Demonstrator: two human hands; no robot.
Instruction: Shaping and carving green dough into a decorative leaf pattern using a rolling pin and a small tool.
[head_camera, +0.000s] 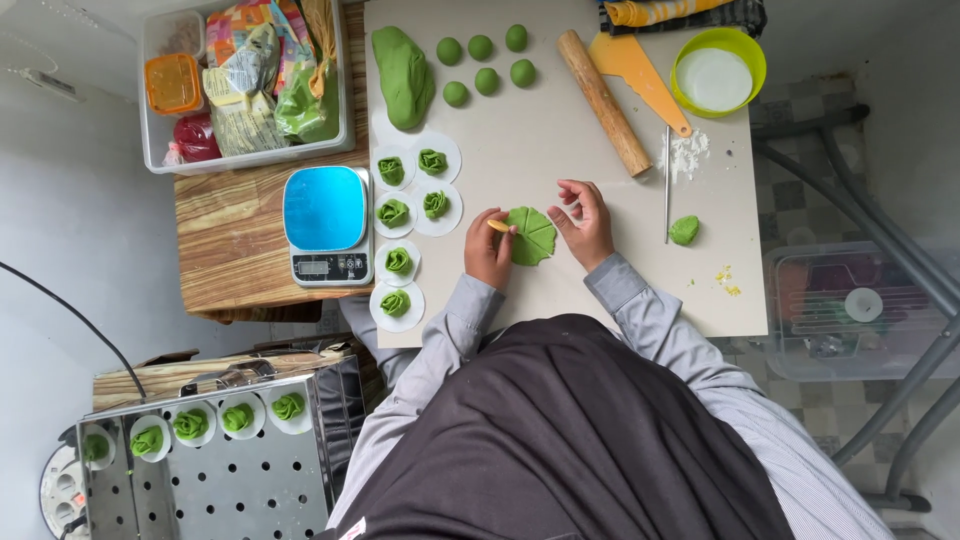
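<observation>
Head view looks straight down on a person at a pale table (620, 290). Both arms in grey sleeves reach forward and bend in toward a flat green dough circle (530, 236) that lies on the table just in front of the body. The circle has cut lines in it, like slices.

The left hand (488, 250) rests at the left edge of the circle. Its fingers curl around a small yellowish tool (498, 226), and the tip of it touches the dough. The right hand (583, 222) sits on the right side of the circle. Its fingers are bent and loose, not gripping anything, with the fingertips near the dough edge.

Left of the hands, folded green dough pieces (412, 195) sit on white paper rounds. A blue kitchen scale (326, 222) is beside them. Farther up are green dough balls (486, 62), a wooden rolling pin (604, 102) and a green bowl (718, 72).
</observation>
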